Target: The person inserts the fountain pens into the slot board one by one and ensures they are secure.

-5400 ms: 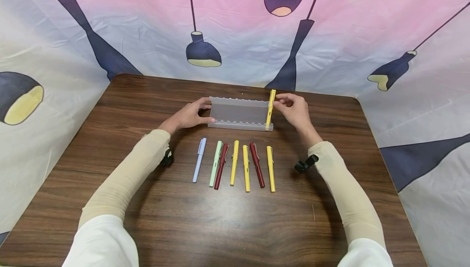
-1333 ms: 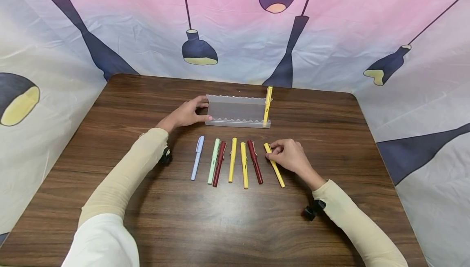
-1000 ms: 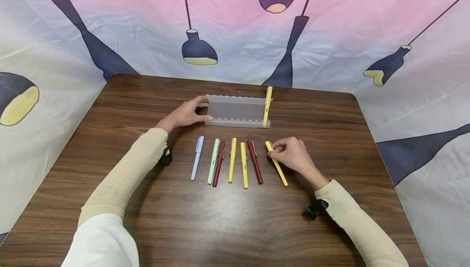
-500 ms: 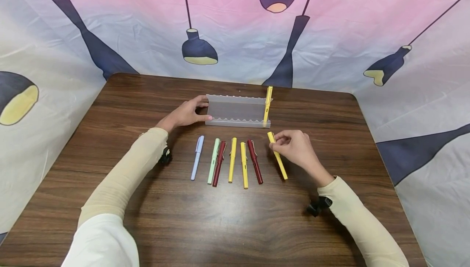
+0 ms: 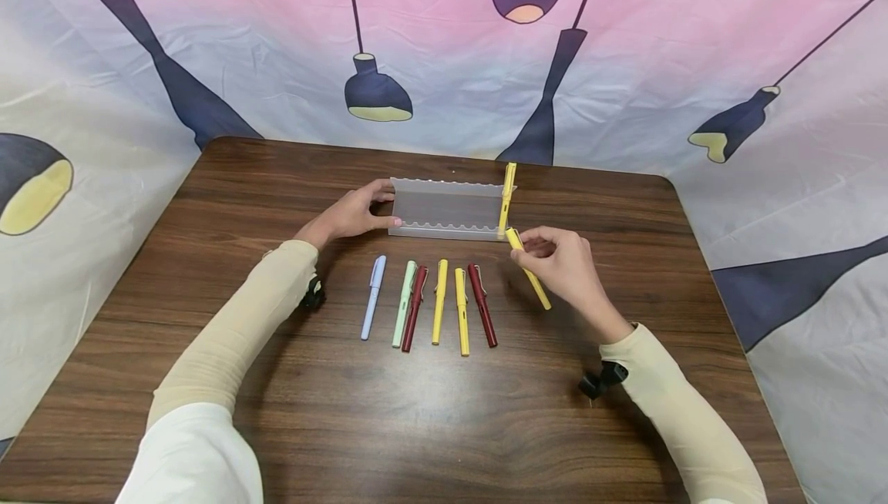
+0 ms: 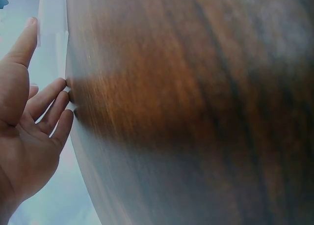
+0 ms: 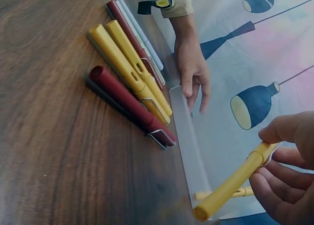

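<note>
My right hand [image 5: 569, 261] pinches a capped yellow pen [image 7: 230, 183] near its clip end, between thumb and fingers. It holds the pen tilted, clip end beside the right front corner of a clear pen rack [image 5: 447, 207] with scalloped edges. Another yellow pen [image 5: 507, 199] leans in the rack's rightmost notches. At the rack's left end, my left hand [image 5: 350, 213] holds it with the thumb at the front and fingers behind. In the left wrist view, the thumb [image 6: 24, 43] meets the rack's edge, and several other fingertips touch the tabletop.
In front of the rack lie a light blue pen [image 5: 373, 300], a mint green pen [image 5: 404, 307], two dark red pens [image 5: 482, 307] and two yellow pens [image 5: 440, 304]. The wooden table [image 5: 430, 427] ends at a printed cloth backdrop [image 5: 277, 65].
Earlier, my right hand left one yellow pen in the rack and took the rightmost yellow pen from the row. Since then that pen has moved up toward the rack. The left hand stays put.
</note>
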`<state>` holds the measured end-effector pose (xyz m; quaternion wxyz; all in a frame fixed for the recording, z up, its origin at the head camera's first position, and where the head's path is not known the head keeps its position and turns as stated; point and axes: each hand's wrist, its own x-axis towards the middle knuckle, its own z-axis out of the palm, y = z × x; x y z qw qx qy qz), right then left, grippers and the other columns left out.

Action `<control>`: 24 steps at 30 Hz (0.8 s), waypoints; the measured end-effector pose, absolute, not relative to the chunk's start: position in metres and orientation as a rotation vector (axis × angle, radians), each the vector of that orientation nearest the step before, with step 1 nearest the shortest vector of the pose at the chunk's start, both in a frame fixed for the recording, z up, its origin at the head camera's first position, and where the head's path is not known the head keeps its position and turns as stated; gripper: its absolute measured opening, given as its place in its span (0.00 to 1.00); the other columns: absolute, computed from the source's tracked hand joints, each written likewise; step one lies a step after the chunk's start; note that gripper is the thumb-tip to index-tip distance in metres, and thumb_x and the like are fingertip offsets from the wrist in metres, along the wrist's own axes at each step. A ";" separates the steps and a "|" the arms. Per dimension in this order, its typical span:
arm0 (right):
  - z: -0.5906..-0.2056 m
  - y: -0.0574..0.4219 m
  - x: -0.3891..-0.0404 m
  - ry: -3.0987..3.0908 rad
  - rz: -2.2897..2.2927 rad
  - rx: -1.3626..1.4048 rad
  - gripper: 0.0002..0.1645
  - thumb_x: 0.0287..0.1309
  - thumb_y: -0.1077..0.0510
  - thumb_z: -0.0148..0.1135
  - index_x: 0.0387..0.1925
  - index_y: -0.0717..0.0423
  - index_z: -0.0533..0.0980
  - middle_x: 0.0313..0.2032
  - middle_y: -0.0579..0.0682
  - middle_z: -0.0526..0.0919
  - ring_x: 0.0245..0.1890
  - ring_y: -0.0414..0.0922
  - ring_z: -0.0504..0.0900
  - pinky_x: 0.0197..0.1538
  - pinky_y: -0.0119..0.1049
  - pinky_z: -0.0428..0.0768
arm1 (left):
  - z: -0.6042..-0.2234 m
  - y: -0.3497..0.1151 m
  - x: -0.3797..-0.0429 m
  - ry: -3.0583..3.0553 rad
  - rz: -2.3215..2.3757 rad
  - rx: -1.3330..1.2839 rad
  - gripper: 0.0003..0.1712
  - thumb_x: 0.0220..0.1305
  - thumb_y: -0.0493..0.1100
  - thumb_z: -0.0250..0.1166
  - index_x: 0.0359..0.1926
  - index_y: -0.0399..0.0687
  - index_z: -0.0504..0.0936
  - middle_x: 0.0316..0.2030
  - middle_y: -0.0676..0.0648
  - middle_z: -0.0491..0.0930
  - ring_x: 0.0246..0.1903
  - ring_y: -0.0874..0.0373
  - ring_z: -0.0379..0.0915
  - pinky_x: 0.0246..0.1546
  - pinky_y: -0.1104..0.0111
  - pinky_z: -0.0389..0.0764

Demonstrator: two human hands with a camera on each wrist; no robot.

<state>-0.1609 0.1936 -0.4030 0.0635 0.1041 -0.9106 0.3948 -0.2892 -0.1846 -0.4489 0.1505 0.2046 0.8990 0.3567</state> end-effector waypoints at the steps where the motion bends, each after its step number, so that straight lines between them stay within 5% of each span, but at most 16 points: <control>1: -0.402 0.193 -0.161 -2.741 1.200 0.313 0.11 0.57 0.56 0.76 0.41 0.55 0.87 0.33 0.51 0.90 0.31 0.45 0.89 0.33 0.40 0.87 | -0.449 -0.185 -0.289 2.581 1.024 0.587 0.53 0.66 0.54 0.71 0.80 0.43 0.52 0.71 0.38 0.70 0.75 0.43 0.58 0.74 0.47 0.59; 24: -0.376 0.184 -0.201 -2.612 1.348 0.190 0.16 0.54 0.54 0.79 0.42 0.55 0.83 0.36 0.52 0.91 0.34 0.41 0.90 0.36 0.27 0.84 | -0.449 -0.185 -0.288 2.578 1.027 0.587 0.53 0.67 0.55 0.71 0.81 0.45 0.50 0.71 0.38 0.70 0.75 0.43 0.57 0.73 0.47 0.60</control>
